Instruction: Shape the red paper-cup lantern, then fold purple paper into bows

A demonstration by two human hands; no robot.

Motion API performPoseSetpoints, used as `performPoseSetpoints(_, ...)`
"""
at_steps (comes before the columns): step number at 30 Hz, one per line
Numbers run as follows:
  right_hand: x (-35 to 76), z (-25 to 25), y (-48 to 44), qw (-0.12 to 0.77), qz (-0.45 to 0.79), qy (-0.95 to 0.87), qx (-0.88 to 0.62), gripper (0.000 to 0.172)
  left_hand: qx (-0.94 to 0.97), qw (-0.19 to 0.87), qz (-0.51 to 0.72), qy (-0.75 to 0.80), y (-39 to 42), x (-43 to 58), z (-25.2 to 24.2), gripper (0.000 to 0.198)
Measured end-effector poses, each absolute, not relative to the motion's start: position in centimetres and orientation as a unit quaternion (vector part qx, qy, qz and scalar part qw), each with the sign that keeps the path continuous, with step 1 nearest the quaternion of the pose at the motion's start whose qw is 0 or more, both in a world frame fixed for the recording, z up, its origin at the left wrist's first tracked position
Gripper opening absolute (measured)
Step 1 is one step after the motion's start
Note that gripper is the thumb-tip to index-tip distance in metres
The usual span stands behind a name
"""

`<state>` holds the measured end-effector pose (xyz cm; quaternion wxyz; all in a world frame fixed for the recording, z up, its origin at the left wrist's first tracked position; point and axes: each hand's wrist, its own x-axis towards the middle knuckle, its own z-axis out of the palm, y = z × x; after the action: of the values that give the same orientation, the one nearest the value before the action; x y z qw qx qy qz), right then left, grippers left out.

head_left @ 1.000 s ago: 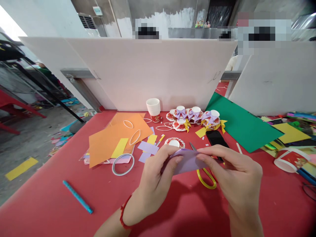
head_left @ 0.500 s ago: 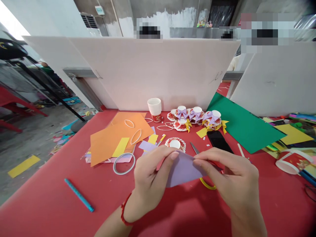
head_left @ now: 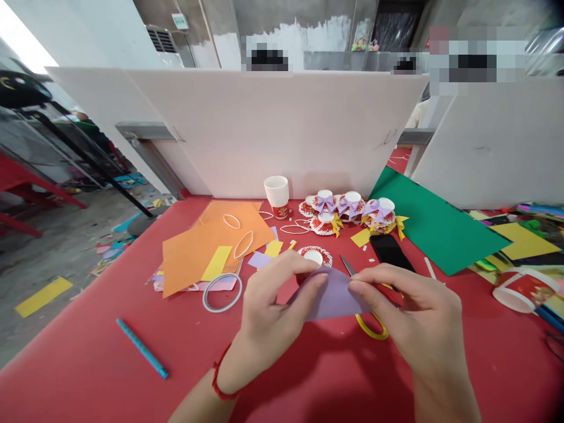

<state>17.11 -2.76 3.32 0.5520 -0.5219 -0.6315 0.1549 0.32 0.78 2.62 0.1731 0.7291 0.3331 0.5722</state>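
Note:
Between my two hands is a piece of purple paper (head_left: 337, 299), held above the red table. My left hand (head_left: 282, 305), with a red cord bracelet at the wrist, pinches its left upper part between thumb and fingers. At the right upper edge my right hand (head_left: 409, 311) pinches the paper too. The sheet bends and bulges a little between the grips. Under and behind the right hand lie scissors (head_left: 372, 329) with yellow handle loops, partly hidden. Just beyond the paper is a fringed red-and-white cut cup (head_left: 314, 257), partly covered by my left hand.
Orange sheets (head_left: 189, 252), a roll of tape (head_left: 222, 292) and a teal pen (head_left: 141, 348) lie to the left. Behind stand stacked paper cups (head_left: 277, 197) and several bow-decorated cut cups (head_left: 351, 205). A black phone (head_left: 391, 252), a green sheet (head_left: 440, 229) and a tipped cup (head_left: 524, 289) are right.
The purple paper has tilted and now bows between my hands, its lower edge higher. My left hand has moved slightly to the right and turned; the right hand stays nearly in place.

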Motion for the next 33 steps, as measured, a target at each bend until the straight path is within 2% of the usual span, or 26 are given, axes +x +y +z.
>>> performPoseSetpoints(3, 17.3, 3.4, -2.8, 0.547, 0.160, -0.636, -0.521, 0.016, 0.712, 0.160, 0.585, 0.355, 0.7, 0.6, 2.4, 0.017)
performPoseSetpoints(9, 17.1, 3.8, -2.6, 0.542, 0.173, -0.643, -0.512, 0.016, 0.698, 0.124, 0.593, 0.382, 0.7, 0.7, 1.3, 0.019)
performPoseSetpoints(17, 17.3, 3.6, -2.5, 0.544, 0.179, -0.641, -0.512, 0.017, 0.696, 0.249, 0.565, 0.365, 1.1, 0.2, 2.0, 0.019)
performPoseSetpoints(19, 17.6, 3.4, -2.3, 0.548, 0.177, -0.635, -0.515, 0.017, 0.708, 0.247, 0.559, 0.353, 1.1, 0.3, 2.3, 0.007)
performPoseSetpoints(22, 17.8, 3.3, -2.1, 0.557, 0.183, -0.627, -0.513, 0.014, 0.701, 0.219, 0.572, 0.365, 1.0, 0.6, 2.2, 0.018)
performPoseSetpoints(25, 17.8, 3.2, -1.8, 0.552, 0.203, -0.623, -0.516, 0.013, 0.679, 0.209, 0.583, 0.393, 1.0, 0.7, 1.8, 0.016)
performPoseSetpoints(28, 17.9, 3.0, -1.5, 0.563, 0.215, -0.594, -0.533, 0.011, 0.673, 0.236, 0.569, 0.408, 1.2, 0.4, 2.1, 0.002)
performPoseSetpoints(31, 18.2, 2.8, -1.2, 0.604, 0.204, -0.538, -0.551, 0.008, 0.680, 0.280, 0.549, 0.397, 1.3, 0.1, 2.7, 0.002)
performPoseSetpoints(33, 18.4, 2.7, -1.1, 0.626, 0.206, -0.513, -0.549, 0.006, 0.680, 0.289, 0.544, 0.398, 1.3, 0.0, 2.7, 0.012)
